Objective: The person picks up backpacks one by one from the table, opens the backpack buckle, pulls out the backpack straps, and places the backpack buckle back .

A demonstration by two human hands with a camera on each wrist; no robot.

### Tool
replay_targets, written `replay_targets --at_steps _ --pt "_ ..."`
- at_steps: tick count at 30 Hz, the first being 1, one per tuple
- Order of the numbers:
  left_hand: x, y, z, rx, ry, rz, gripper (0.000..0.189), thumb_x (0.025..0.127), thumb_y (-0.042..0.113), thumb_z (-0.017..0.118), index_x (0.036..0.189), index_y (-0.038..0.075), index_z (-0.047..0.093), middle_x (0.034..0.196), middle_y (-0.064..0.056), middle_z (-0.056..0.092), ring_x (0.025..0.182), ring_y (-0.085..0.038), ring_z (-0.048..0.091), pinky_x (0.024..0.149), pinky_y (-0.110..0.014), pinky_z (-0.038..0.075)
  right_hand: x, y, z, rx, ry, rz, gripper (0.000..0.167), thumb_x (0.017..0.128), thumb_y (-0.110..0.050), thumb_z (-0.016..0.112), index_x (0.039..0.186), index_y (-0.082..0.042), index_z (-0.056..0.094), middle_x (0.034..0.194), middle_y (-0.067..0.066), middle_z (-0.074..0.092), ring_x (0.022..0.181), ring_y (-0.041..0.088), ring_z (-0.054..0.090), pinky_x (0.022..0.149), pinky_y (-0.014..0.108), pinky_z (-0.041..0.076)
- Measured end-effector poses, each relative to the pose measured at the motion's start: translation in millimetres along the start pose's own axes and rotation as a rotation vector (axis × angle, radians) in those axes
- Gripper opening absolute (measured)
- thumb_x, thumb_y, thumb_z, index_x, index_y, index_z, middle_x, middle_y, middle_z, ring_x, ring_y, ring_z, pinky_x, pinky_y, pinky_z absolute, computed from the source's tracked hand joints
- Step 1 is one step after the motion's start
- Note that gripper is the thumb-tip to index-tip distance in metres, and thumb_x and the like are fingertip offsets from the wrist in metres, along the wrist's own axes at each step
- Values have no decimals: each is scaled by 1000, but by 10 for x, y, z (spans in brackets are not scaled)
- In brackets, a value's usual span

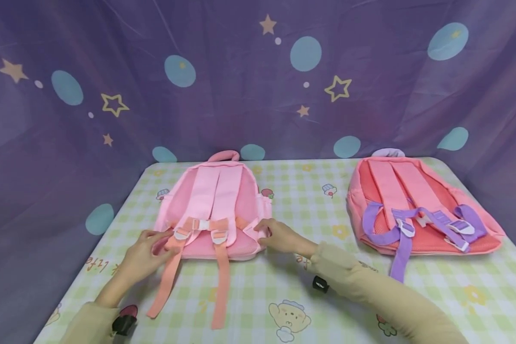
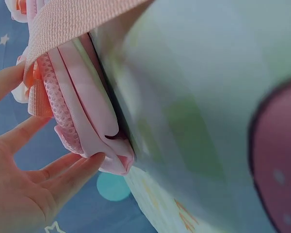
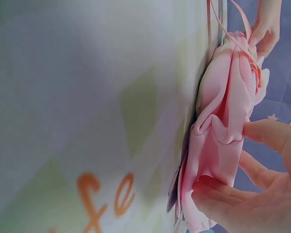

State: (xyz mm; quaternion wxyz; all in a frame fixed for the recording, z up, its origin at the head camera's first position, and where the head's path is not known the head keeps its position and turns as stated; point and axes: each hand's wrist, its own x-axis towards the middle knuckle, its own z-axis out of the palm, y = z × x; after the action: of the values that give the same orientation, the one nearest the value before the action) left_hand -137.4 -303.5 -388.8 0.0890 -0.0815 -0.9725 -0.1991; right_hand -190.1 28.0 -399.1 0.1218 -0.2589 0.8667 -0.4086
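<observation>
A pink backpack lies back panel up on the left of the table, with light pink shoulder straps and orange webbing buckled across them. My left hand is at its lower left corner. In the left wrist view the fingers are fairly straight and spread against the side, while the thumb reaches the orange strap. At the lower right corner my right hand grips the side. The right wrist view shows its thumb along the upper edge and its fingers bent into the pink side fabric.
A coral backpack with purple webbing and white buckles lies on the right side of the table. Two orange strap ends trail toward the front. A checked cloth covers the table, and a purple curtain hangs behind and along the sides.
</observation>
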Motion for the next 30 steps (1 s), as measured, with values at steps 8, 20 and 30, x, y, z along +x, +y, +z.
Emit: replay_targets --at_steps 8,20,30 --pt "57 125 104 -4 -7 35 54 72 36 71 116 8 58 106 -22 47 66 -24 51 54 -34 38 -108 114 -134 -2 0 40 28 79 -6 61 107 -2 57 70 2 45 64 13 41 56 23 37" --pt "155 369 269 -59 -38 95 55 70 36 72 115 8 59 107 -18 48 57 -13 42 51 -28 34 -326 290 -342 -17 39 80 27 77 -2 61 103 -1 58 68 4 43 63 15 39 57 25 35" --pt "235 601 372 -54 -83 118 55 68 36 74 115 13 60 107 -16 48 69 -19 53 62 -35 44 -462 648 -480 -32 95 -39 25 76 -12 63 100 -6 59 82 7 54 74 19 47 66 33 41"
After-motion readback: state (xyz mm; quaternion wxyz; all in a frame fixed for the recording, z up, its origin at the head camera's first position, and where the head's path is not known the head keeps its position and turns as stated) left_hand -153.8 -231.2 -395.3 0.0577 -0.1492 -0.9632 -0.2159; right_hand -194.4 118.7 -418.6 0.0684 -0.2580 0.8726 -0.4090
